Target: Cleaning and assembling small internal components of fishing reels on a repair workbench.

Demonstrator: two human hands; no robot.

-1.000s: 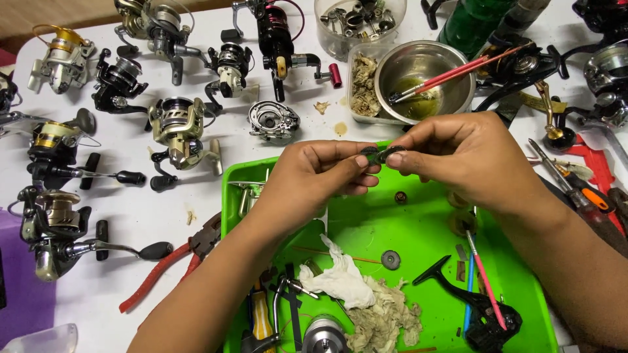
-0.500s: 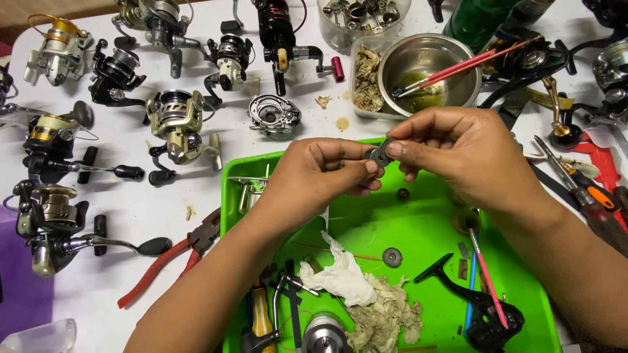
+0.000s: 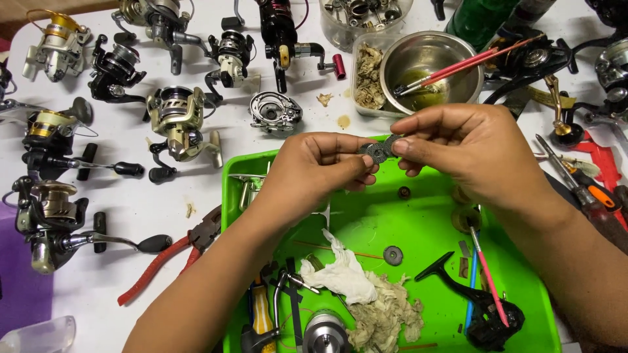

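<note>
A: Over the green tray (image 3: 418, 216), among fishing reels (image 3: 180, 121), left hand (image 3: 314, 173) and right hand (image 3: 468, 153) meet, fingertips pinched on a small dark washer disc (image 3: 377, 151).

B: Best kept flat, light grip, over tray in case it drops. Wrists raised, other fingers curled.

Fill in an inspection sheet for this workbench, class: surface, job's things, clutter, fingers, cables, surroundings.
Surface: white table with a green tray on it.
Job's things: small dark washers held above the tray.
Clutter: fishing reels, red-handled pliers, steel bowl with brushes, crumpled tissue.
Fingers: left hand and right hand both pinch the washers.
Cables: nothing seen.
Surroundings: purple patch at the table's left edge.
</note>
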